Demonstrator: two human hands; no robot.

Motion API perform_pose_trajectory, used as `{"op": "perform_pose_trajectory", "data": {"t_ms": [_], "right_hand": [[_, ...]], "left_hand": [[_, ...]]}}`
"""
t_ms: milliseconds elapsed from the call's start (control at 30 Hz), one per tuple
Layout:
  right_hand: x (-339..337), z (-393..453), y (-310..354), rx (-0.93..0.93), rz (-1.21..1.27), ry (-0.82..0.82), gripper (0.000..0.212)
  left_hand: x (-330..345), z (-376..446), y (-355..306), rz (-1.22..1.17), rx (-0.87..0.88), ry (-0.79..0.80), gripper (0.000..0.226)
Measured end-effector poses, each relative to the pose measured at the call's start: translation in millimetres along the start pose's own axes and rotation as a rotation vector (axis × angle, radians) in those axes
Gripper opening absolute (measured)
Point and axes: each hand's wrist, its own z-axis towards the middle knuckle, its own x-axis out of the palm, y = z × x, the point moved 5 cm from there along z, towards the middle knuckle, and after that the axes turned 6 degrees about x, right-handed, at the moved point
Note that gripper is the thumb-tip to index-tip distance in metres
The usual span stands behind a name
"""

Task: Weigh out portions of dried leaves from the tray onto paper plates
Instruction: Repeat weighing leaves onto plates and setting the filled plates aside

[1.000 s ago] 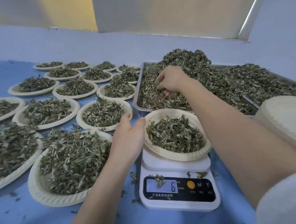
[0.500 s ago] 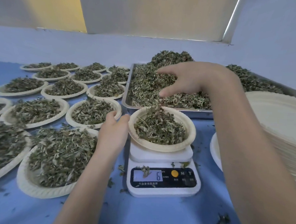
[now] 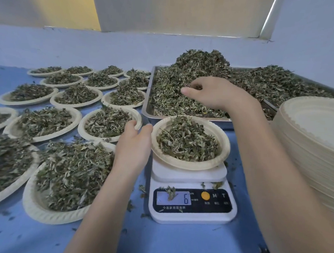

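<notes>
A paper plate (image 3: 224, 148) heaped with dried leaves sits on a white digital scale (image 3: 191, 217) whose display shows a 6. Behind it a metal tray (image 3: 146, 108) holds a large pile of dried leaves (image 3: 169, 93). My right hand (image 3: 214, 93) is down in the tray pile, fingers curled into the leaves and thumb pointing left. My left hand (image 3: 135, 142) lies relaxed beside the scale, its thumb at the left rim of the plate on the scale.
Several filled paper plates (image 3: 68, 177) cover the blue table (image 3: 175, 246) to the left, reaching the back wall. A tall stack of empty paper plates (image 3: 314, 138) stands at the right. Loose leaf bits lie around the scale.
My right hand has moved from above the plate on the scale back into the tray and dug into the leaves. My left hand has stayed by the plate's rim.
</notes>
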Motion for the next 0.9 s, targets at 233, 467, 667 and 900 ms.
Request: {"op": "perform_pose_trajectory", "data": {"t_ms": [233, 467, 667, 900], "right_hand": [[10, 7, -13, 0.145, -0.166, 0.082, 0.061], [18, 12, -28, 0.258, -0.292, 0.156, 0.036], [22, 22, -40, 0.324, -0.244, 0.057, 0.029], [38, 50, -53, 0.396, -0.065, 0.035, 0.025]], "left_hand": [[-2, 2, 0, -0.005, 0.005, -0.025, 0.054], [0, -2, -2, -0.006, 0.005, -0.017, 0.054], [3, -8, -7, 0.027, -0.004, -0.013, 0.053], [6, -14, -13, 0.081, -0.005, 0.021, 0.052]]}}
